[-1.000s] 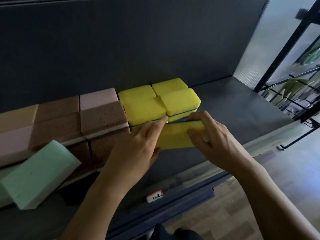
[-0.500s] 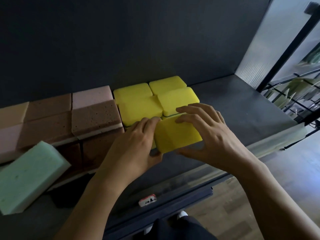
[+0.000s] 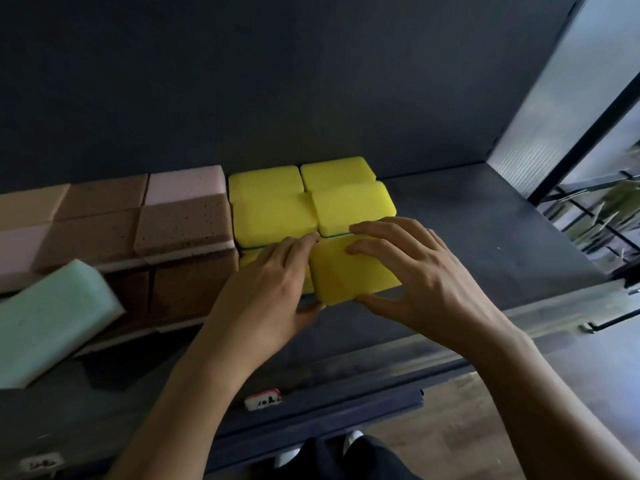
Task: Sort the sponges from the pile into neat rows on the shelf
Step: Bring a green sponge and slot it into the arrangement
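Note:
A yellow sponge [image 3: 349, 271] lies flat at the front of a block of stacked yellow sponges [image 3: 277, 209] on the dark shelf [image 3: 485, 223]. My right hand [image 3: 422, 282] grips it, fingers over its top and far edge, thumb under its near edge. My left hand [image 3: 270, 289] rests against its left side, fingers lying on the yellow sponges beside it and thumb at the near corner. Brown and pink sponges [image 3: 180, 223] stand in stacked rows to the left. A pale green sponge [image 3: 52, 320] lies tilted at the front left.
The shelf's dark back wall [image 3: 277, 81] rises right behind the rows. Bare shelf surface runs to the right of the yellow block. A white price label [image 3: 263, 399] sits on the shelf's front rail. A wire rack with greenery [image 3: 609, 216] stands far right.
The yellow sponge has gone from tipped on edge to lying flat against the front of the yellow block. My right hand has shifted over its top. The camera has moved closer.

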`<state>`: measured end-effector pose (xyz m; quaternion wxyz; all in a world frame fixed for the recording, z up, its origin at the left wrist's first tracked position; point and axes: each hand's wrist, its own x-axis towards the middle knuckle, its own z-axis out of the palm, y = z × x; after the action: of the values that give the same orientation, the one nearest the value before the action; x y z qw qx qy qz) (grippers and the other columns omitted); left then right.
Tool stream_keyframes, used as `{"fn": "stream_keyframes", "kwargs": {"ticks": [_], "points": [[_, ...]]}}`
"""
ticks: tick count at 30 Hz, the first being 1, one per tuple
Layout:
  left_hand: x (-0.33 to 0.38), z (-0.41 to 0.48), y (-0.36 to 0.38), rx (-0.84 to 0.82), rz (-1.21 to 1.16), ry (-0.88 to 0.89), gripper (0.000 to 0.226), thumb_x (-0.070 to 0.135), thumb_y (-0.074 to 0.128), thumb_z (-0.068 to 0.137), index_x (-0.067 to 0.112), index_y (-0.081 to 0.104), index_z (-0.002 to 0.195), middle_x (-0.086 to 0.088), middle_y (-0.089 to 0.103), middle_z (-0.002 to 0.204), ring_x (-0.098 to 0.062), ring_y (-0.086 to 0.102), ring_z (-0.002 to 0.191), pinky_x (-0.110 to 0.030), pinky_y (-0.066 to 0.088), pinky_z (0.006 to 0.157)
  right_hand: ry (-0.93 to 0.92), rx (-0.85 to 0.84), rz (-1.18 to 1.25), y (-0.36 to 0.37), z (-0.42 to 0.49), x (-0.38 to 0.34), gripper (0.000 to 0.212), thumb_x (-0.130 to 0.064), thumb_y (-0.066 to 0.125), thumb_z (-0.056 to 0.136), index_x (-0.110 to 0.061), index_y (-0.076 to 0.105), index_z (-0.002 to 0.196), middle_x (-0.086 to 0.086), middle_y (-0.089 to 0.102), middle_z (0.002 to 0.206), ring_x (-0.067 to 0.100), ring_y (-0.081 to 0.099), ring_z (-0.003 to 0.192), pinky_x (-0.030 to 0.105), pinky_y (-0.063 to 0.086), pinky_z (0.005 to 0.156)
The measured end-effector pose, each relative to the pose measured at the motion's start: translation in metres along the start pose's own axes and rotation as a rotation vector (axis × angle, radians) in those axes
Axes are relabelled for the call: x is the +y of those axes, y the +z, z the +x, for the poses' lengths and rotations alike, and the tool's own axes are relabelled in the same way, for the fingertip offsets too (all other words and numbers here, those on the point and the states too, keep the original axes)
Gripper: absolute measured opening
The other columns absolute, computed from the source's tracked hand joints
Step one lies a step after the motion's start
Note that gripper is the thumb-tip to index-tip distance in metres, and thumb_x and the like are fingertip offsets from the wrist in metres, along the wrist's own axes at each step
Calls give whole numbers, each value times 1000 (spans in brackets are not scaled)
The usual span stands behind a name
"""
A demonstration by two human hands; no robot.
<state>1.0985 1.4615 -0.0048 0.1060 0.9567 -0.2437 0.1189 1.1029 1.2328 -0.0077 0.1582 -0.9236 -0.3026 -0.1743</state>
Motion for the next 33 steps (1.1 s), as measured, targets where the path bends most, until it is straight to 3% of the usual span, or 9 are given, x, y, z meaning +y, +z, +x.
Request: {"fn": "stream_keyframes", "kwargs": {"ticks": [3,10,19,25,29,33], "points": [[1,0,3,-2,17,-21,77,37,80,72,11,46,137,-1,60,118,-19,62,103,-28,44,79,23,5,16,-4,-5,7,55,-44,75,82,-21,58,129,-4,52,141,22,45,132,42,45,102],[3,0,11,27,85,-31,38,26,80,74,12,68,107,-3,58,113,-23,60,95,-36,50,75,86,-57,18,1,-15,18,58,-48,70,82,-23,56,131,-6,51,142,21,43,133,41,46,101],[4,3,15,-2,14,-85,28,18,77,78,15,69,104,2,60,113,-22,58,95,-36,53,71,139,-155,52,18,-16,20,58,-46,70,81,-24,54,133,-6,51,143,20,45,133,43,49,98],[7,1,18,-17,-21,-112,22,21,72,82,15,67,103,3,58,116,-18,58,96,-31,51,75,138,-187,29,21,-15,21,61,-58,50,83,-26,55,134,-6,49,146,19,41,138,41,41,105],[10,0,20,-29,-32,-123,21,19,68,83,14,66,103,1,56,116,-19,57,95,-30,54,70,119,-174,5,17,-15,15,54,-50,62,83,-28,57,132,-3,48,147,22,43,136,40,40,103],[12,-2,22,-42,-30,-127,23,21,61,84,13,65,105,0,56,118,-20,57,99,-33,54,71,106,-128,-1,21,-20,9,48,-34,77,81,-31,63,126,-3,55,139,22,53,124,37,49,91]]}}
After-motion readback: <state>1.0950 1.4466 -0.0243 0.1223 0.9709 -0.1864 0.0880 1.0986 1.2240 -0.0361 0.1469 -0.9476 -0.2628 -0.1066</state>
